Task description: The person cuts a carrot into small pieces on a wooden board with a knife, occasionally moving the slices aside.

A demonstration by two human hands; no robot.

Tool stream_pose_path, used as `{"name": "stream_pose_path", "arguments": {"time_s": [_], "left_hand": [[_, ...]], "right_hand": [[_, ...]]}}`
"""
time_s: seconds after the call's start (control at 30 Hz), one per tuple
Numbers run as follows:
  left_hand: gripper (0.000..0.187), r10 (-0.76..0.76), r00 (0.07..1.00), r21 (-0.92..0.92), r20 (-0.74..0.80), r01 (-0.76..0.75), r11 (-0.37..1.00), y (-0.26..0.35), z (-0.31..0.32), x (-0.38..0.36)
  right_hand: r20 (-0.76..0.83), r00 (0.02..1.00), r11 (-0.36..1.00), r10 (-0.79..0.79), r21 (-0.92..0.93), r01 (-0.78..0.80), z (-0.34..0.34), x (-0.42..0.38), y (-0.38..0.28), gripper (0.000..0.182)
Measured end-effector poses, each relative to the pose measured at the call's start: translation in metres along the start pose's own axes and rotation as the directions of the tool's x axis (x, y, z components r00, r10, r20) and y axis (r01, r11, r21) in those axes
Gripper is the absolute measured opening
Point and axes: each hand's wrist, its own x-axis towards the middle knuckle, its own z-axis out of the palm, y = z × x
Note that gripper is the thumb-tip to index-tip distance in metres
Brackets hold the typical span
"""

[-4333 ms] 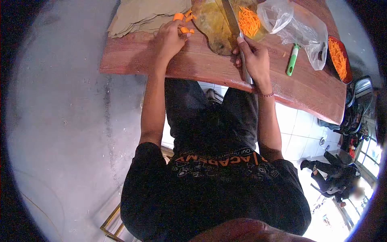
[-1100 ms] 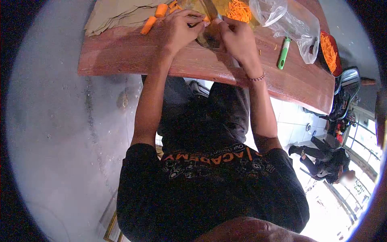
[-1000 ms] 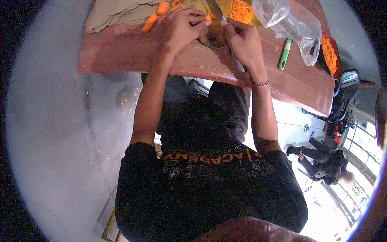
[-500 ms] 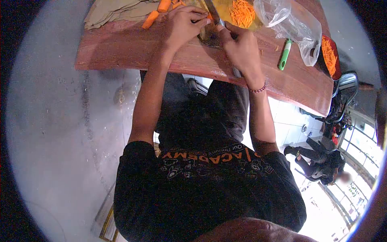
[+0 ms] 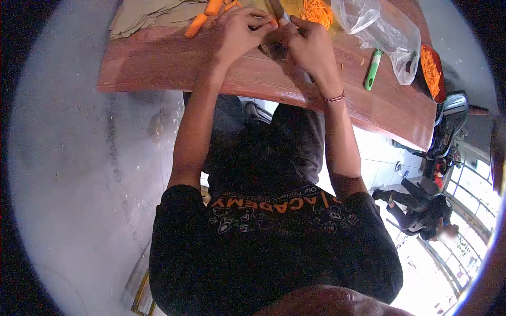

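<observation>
My left hand [image 5: 240, 34] is closed, its fingertips pinching a small piece of carrot [image 5: 273, 22] at the top of the view. Close beside it on the right, my right hand [image 5: 313, 50] grips a knife [image 5: 275, 7] with its blade pointing away from me, next to the carrot piece. Part of the knife's handle is hidden by the fingers. Larger carrot chunks [image 5: 196, 25] lie to the left of my left hand. A heap of thin carrot strips [image 5: 317, 14] rests beyond my right hand, on a yellowish board.
A clear plastic bag [image 5: 398, 39] lies on the reddish wooden table [image 5: 153, 66] at right. Near it is a green-and-white handle [image 5: 372, 71]. More carrot strips [image 5: 430, 71] fill a red container at the table's right edge. Another person [image 5: 421, 210] is in the background.
My right hand and the knife have shifted slightly away from me and to the left. My left hand stays almost in place on the carrot piece.
</observation>
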Motion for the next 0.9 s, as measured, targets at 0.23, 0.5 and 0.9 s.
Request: {"name": "stream_pose_path", "arguments": {"time_s": [0.23, 0.5, 0.9], "left_hand": [[0.019, 0.14, 0.988, 0.052, -0.061, -0.137, 0.989, -0.002, -0.001, -0.003], [0.025, 0.077, 0.997, 0.098, -0.011, -0.076, 0.992, 0.002, -0.007, -0.001], [0.027, -0.165, 0.98, 0.161, 0.11, 0.146, 0.976, 0.012, -0.012, 0.003]], "right_hand": [[0.095, 0.988, 0.992, 0.122, 0.014, -0.124, -0.024, -0.021, -0.023, 0.036], [0.031, 0.997, 0.998, 0.07, 0.0, -0.07, -0.014, -0.027, -0.016, 0.034], [-0.019, 1.0, 0.998, -0.016, -0.061, 0.015, -0.005, -0.027, -0.018, 0.033]]}}
